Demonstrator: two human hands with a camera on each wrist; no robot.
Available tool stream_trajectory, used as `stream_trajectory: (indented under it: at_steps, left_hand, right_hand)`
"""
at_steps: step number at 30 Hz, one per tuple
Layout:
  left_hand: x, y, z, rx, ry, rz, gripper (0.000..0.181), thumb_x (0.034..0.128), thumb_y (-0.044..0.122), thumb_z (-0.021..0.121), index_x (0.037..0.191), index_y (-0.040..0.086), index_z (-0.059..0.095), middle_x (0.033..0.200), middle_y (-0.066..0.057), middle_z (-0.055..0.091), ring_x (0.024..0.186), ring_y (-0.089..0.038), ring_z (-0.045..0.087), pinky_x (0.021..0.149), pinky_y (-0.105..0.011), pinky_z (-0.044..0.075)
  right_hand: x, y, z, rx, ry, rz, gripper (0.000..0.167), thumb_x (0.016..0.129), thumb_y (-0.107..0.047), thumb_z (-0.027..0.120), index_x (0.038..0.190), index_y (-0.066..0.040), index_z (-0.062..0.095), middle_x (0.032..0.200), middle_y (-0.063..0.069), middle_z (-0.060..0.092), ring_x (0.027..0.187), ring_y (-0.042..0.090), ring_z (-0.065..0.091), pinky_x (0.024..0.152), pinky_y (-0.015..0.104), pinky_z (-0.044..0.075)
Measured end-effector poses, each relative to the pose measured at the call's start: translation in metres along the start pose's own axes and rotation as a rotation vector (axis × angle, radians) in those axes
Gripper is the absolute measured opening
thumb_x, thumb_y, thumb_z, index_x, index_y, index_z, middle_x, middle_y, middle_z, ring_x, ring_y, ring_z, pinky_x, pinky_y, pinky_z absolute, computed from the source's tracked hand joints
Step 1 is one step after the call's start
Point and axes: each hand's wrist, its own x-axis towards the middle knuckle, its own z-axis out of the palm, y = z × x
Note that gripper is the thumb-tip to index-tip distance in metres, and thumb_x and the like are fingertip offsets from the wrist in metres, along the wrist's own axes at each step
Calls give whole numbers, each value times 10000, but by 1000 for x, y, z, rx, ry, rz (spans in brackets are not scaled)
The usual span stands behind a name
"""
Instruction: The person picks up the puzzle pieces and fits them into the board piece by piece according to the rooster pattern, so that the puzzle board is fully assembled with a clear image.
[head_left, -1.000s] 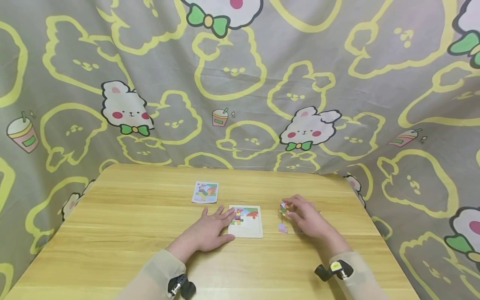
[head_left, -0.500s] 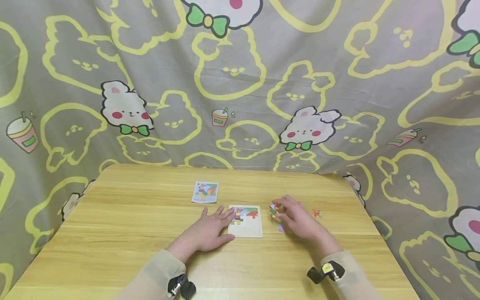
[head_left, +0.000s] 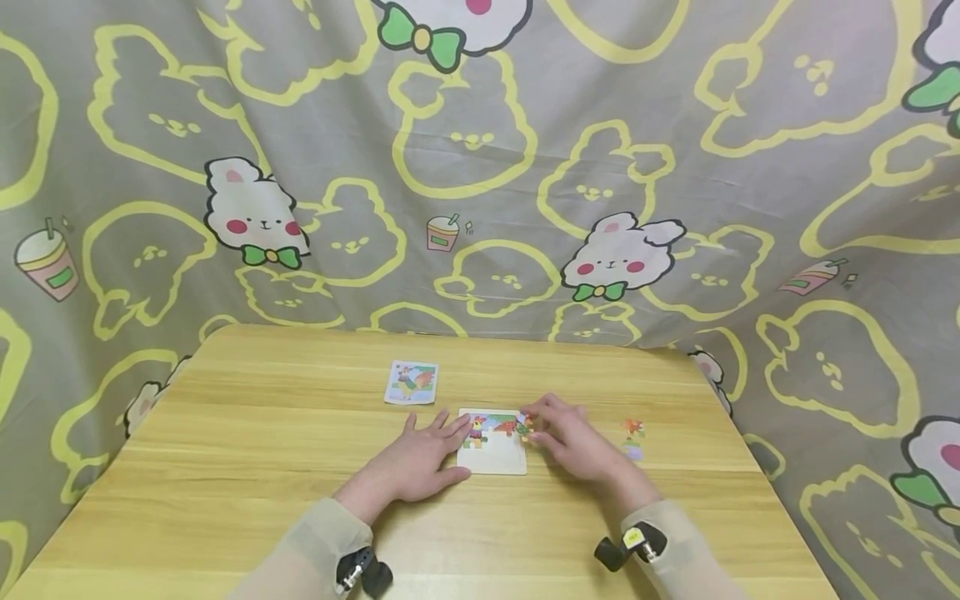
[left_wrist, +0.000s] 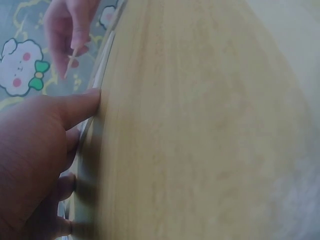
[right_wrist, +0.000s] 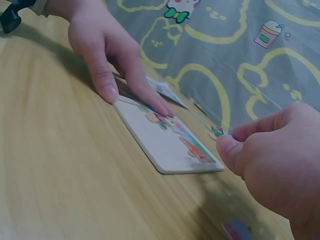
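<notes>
1. Table [head_left: 300, 400]: wood-grain, bears the lot; left wrist view mostly this, with tray [head_left: 495, 461] nearly edge-on, its face unreadable
2. Left hand [head_left: 420, 458]: fingers straight and spread, touching tray's left side, not curled round it; hides part of that edge
3. Right hand [head_left: 577, 450]: thumb and fingertips nearly closed, pinching piece [head_left: 527, 432]
4. Tray lies flat between hands, part-filled; probably light, stiff, apt to slide, so best steadied by rim
5. Card [head_left: 412, 383]: behind tray, leftward; partly hidden in right wrist view
6. Loose pieces [head_left: 633, 429]: on table, beyond right hand; small, prints unclear
7. Piece at tray's right edge, seemingly raised; likely near weightless, stiff, tabs bendable; take by edges; fingers cover some, cannot tell whether one or several
</notes>
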Motion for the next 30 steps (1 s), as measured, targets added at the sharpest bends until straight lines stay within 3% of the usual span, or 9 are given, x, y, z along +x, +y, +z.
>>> stream_trajectory:
  at_steps: [16, 24, 30]
  left_hand:
    - [1, -2, 4, 21, 16, -4, 750, 1064, 560, 544, 1654, 126, 381, 1715, -15, 309, 1565, -392, 256, 1164, -789, 140]
    - [1, 0, 2, 21, 21, -3, 748, 1064, 552, 549, 1651, 118, 385, 1710, -22, 319, 1562, -400, 260, 1159, -795, 140]
    - [1, 0, 2, 9, 23, 0, 747, 1064, 541, 559, 1650, 112, 384, 1709, -26, 322, 1562, -399, 261, 1161, -794, 135]
  right_hand:
    - [16, -12, 22, -17, -22, -16, 445, 1026, -181, 699, 1440, -39, 621, 1178, -15, 630, 952, 114, 549, 891, 423, 285]
    - [20, -14, 31, -62, -49, -6, 438, 1038, -226, 691, 1438, -58, 629, 1211, -40, 633, 1059, 107, 560, 917, 420, 291]
    - [22, -16, 35, -81, -58, -16, 431, 1027, -223, 708, 1420, -56, 647, 1136, -54, 608, 978, 97, 510, 892, 414, 274]
